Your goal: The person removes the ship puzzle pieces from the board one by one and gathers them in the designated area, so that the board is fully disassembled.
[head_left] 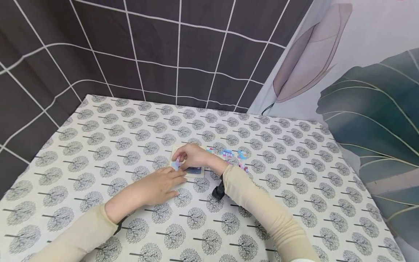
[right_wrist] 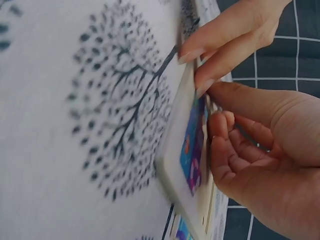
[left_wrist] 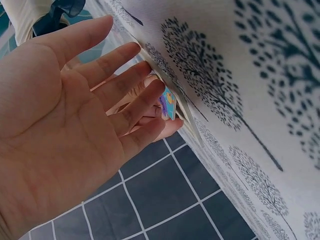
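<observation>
Your left hand (left_wrist: 75,112) extends straight fingers at the edge of the puzzle board (right_wrist: 175,175) while your right hand (head_left: 198,154) pinches the puzzle piece (head_left: 176,165) over it; grip this presumably light, stiff piece by its edges.

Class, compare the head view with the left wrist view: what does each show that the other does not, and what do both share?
Only the head view shows the loose pieces on the cloth, the left sleeve and the back of the left hand.

Only the left wrist view shows the left palm, facing the camera.

Both show the two hands, the right hand with its held piece, part of the board, the cloth and the grid curtain.
</observation>
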`<state>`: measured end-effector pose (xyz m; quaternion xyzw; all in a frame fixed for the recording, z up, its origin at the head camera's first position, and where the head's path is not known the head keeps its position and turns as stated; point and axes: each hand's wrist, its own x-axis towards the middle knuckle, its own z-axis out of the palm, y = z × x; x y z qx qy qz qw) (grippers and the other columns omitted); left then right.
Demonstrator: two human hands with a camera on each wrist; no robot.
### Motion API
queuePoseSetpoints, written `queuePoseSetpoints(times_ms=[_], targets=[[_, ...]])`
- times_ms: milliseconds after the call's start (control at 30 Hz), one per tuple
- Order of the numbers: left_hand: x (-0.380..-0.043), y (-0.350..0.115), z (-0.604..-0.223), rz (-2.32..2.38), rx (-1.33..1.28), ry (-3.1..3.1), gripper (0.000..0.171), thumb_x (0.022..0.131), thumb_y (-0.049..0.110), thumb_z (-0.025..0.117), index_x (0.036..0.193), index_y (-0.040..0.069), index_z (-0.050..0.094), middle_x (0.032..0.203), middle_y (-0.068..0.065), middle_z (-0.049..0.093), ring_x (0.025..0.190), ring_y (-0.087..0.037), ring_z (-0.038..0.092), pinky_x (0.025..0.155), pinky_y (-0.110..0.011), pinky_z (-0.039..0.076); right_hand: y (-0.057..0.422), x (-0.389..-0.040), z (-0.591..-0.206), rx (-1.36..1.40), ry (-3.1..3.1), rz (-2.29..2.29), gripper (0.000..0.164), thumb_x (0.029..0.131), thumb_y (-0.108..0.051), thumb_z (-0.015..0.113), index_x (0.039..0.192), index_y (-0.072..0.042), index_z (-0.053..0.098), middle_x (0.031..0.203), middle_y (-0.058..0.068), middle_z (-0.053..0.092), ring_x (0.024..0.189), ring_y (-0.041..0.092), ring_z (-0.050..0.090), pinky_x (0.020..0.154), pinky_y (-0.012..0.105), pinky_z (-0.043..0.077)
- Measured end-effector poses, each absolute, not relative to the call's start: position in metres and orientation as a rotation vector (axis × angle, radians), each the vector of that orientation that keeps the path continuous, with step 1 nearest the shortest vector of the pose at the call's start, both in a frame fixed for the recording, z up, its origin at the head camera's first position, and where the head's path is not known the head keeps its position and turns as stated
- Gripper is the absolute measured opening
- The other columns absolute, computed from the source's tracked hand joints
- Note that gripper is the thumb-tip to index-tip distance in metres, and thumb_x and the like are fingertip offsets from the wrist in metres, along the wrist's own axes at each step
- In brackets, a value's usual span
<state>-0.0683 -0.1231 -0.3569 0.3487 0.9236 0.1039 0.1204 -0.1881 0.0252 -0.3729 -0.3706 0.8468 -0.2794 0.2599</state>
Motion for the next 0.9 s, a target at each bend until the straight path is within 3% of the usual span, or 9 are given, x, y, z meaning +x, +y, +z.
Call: queuePoseSetpoints(times_ms=[500,900], targets=[[-0.067,-0.128,-0.36,0.358,0.997,2.674,0.048,0.092,0.024,0.055,0.136,0.004,0.046,0.146,-0.012,0.039,0.131,-0.034,0.038,0.109,-0.051,0.031,0.03,-0.187,-0.378,-1.136,2.286,-0.747,0.03,0.073,-0.005,0.076,0.1,-0.008,0.066,0.088,0.005,0.069,0.08,0.01,0.065,0.078,0.015,0.049],[-0.069,-0.13,-0.365,0.363,1.016,2.689,0.049,0.093,0.025,0.054,0.136,0.005,0.046,0.147,-0.011,0.037,0.134,-0.034,0.033,0.109,-0.053,0.031,0.036,-0.184,-0.38,-1.272,2.279,-0.838,0.017,0.086,-0.009,0.066,0.103,-0.01,0.066,0.088,0.005,0.069,0.082,0.012,0.067,0.08,0.015,0.051]])
